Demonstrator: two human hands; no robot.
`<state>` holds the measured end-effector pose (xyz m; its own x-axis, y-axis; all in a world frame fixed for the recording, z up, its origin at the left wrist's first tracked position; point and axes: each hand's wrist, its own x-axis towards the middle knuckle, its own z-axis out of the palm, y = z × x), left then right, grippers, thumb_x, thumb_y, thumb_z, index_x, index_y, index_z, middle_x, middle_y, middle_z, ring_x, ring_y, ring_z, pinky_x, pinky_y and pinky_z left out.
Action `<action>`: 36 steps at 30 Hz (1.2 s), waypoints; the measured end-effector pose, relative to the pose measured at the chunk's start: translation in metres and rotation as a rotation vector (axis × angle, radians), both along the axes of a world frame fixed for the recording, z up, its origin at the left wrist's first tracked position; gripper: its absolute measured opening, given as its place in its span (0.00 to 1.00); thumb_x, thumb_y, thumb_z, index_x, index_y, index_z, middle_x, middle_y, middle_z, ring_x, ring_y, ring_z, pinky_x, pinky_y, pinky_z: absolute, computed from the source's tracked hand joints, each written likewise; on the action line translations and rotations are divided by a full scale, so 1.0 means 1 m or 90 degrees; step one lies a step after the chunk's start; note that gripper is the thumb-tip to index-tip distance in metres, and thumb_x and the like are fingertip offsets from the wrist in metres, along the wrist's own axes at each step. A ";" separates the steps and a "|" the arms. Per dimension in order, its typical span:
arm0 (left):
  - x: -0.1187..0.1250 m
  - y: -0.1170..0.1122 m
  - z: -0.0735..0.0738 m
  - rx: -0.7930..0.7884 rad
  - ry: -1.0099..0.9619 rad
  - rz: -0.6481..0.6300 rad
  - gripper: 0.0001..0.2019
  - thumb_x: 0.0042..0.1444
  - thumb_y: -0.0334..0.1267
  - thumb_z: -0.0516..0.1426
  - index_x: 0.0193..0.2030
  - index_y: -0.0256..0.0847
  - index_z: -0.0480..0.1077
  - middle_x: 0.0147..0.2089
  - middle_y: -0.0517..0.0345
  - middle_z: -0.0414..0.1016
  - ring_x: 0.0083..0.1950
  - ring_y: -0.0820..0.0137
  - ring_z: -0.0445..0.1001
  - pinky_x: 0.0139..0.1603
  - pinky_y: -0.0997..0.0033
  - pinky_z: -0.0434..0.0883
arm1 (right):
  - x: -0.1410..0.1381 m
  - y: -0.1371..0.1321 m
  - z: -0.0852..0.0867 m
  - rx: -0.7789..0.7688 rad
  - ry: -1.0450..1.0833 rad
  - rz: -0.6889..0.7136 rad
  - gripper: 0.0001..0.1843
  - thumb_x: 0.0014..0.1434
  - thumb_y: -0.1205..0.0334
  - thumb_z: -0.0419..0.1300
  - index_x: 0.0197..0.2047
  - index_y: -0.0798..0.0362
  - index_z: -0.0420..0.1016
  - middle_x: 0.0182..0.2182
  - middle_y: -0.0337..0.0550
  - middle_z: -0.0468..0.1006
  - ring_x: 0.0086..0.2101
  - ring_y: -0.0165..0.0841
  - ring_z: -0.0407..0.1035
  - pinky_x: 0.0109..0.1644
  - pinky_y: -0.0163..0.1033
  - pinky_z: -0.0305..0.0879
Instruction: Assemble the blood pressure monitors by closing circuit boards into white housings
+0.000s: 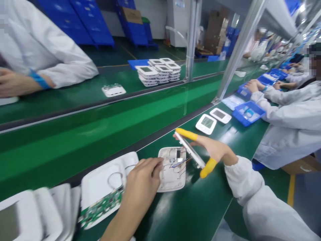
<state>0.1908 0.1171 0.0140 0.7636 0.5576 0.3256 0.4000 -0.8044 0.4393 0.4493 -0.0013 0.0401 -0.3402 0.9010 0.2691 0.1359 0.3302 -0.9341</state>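
Observation:
My right hand, with yellow finger cots on two fingers, pinches a thin white-framed panel by its edges, tilted above the belt. Just left of it lies an open white plastic housing with thin coloured wires inside. My left hand reaches it from the lower left, fingertips at its left rim; I cannot tell whether they grip it. Beneath that wrist lies a larger white casing holding a green circuit board.
Two finished white devices lie on the belt ahead, beside a co-worker's blue tray. Co-workers sit along the right side. Across a wider green belt, another person's arm rests near stacked white devices. White units crowd the lower left corner.

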 end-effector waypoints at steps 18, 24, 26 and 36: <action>0.000 0.006 0.006 -0.007 0.008 -0.091 0.18 0.60 0.26 0.49 0.45 0.33 0.82 0.42 0.44 0.85 0.41 0.54 0.81 0.42 0.58 0.77 | -0.002 -0.002 -0.004 -0.019 -0.009 -0.009 0.81 0.32 0.49 0.85 0.80 0.36 0.40 0.80 0.46 0.38 0.77 0.53 0.38 0.76 0.52 0.53; 0.000 -0.003 0.025 -0.073 0.108 -0.070 0.23 0.56 0.15 0.50 0.48 0.35 0.81 0.43 0.47 0.84 0.45 0.56 0.79 0.46 0.58 0.76 | -0.003 -0.010 -0.005 -0.049 0.014 -0.046 0.73 0.39 0.48 0.83 0.79 0.38 0.45 0.79 0.48 0.44 0.76 0.54 0.45 0.75 0.55 0.52; -0.001 -0.005 0.026 -0.075 0.120 -0.066 0.23 0.56 0.14 0.50 0.47 0.37 0.82 0.43 0.48 0.84 0.46 0.56 0.79 0.45 0.59 0.75 | -0.005 -0.012 -0.004 -0.059 0.015 -0.048 0.70 0.41 0.48 0.82 0.79 0.38 0.47 0.79 0.47 0.44 0.75 0.54 0.45 0.75 0.55 0.53; 0.003 -0.003 0.014 -0.129 0.045 -0.049 0.18 0.61 0.18 0.53 0.46 0.36 0.81 0.44 0.46 0.82 0.46 0.56 0.77 0.48 0.55 0.76 | -0.009 -0.012 0.004 -0.061 0.014 -0.046 0.69 0.43 0.46 0.81 0.79 0.40 0.46 0.79 0.48 0.45 0.75 0.54 0.48 0.76 0.57 0.52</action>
